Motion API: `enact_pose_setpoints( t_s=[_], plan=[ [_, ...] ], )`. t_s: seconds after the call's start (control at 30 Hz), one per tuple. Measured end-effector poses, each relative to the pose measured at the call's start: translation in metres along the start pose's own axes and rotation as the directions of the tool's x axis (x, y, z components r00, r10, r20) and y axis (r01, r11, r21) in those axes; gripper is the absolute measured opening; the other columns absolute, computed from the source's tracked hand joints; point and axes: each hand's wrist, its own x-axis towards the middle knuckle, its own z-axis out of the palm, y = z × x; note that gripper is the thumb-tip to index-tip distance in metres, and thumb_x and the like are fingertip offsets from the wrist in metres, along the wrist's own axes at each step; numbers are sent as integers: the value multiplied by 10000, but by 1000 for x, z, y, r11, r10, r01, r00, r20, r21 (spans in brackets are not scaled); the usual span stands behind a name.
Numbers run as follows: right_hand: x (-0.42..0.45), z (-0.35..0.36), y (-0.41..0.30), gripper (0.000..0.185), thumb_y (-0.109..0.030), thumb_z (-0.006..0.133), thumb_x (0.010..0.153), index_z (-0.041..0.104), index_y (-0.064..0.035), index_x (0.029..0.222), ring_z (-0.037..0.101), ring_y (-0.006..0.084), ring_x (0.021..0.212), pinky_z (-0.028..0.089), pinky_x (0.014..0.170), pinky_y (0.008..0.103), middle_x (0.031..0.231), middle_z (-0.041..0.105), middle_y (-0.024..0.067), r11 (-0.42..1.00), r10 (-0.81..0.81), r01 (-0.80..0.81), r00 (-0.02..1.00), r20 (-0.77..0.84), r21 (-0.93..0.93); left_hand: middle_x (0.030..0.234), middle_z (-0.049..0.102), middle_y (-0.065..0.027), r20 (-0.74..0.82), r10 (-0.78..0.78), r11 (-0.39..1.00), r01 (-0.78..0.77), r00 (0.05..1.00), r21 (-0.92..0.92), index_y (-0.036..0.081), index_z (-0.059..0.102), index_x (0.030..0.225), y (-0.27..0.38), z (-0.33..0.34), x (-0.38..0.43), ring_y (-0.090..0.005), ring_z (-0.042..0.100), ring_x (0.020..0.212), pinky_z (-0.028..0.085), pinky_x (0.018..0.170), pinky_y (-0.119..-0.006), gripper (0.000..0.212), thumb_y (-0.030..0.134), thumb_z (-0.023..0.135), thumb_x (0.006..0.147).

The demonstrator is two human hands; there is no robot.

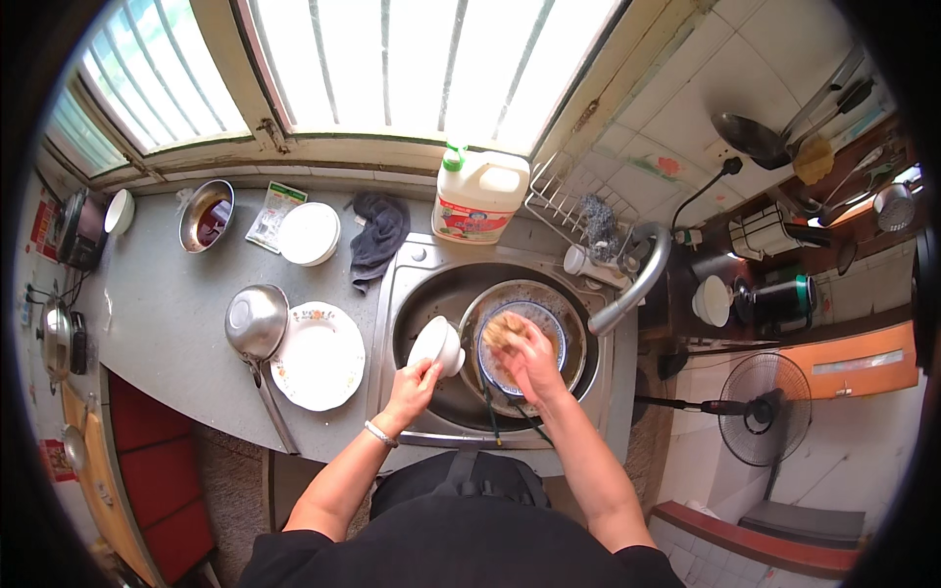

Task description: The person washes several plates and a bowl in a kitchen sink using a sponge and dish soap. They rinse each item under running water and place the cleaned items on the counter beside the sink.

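My left hand (413, 391) grips a small white bowl (434, 339), tilted on its side over the left part of the stainless-steel sink (420, 295). Between the fingers of my right hand (535, 366) is a tan, rough-looking scrubber (503, 331). That hand hovers over a blue-rimmed bowl (562, 347), which sits in a round metal basin (575, 314) with sudsy water. Two thin dark sticks, probably chopsticks (491, 413), lean out of the basin towards me. My right hand partly hides the blue-rimmed bowl.
Left of the sink lie a floral plate (320, 360), an upturned metal pan (256, 320), stacked white bowls (309, 234) and a dark cloth (378, 235). Behind stands a detergent jug (476, 202). A curved faucet (650, 275) overhangs the right rim beside a wire rack (562, 187).
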Motion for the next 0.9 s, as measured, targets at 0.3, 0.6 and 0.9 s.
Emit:
enact_pose_setpoints(
  t_s=[0.3, 0.6, 0.9],
  plan=[
    [143, 115, -61, 275, -328, 546, 927, 547, -88, 1060, 615, 180, 871, 525, 736, 335, 952, 618, 49, 979, -11, -5, 997, 80, 205, 612, 562, -151, -17, 74, 993, -75, 997, -88, 16, 644, 912, -17, 12, 6, -157, 539, 547, 436, 549, -317, 237, 245, 585, 896],
    [203, 162, -90, 329, -287, 684, 838, 545, -50, 1019, 628, 216, 747, 563, 599, 348, 907, 607, 97, 987, -118, 84, 956, -268, -134, 687, 591, -14, 52, 25, 990, -17, 998, -139, -17, 641, 952, -6, 5, 9, -70, 511, 664, 430, 609, -250, 246, 215, 569, 914],
    [214, 152, -88, 257, -171, 694, 820, 567, -24, 988, 650, 262, 817, 571, 726, 416, 921, 638, 119, 981, -102, 55, 962, -254, -185, 669, 607, -124, 17, 40, 982, -36, 999, -186, 12, 648, 943, -8, 5, 11, -138, 563, 612, 454, 598, -294, 236, 232, 573, 903]
  ],
)
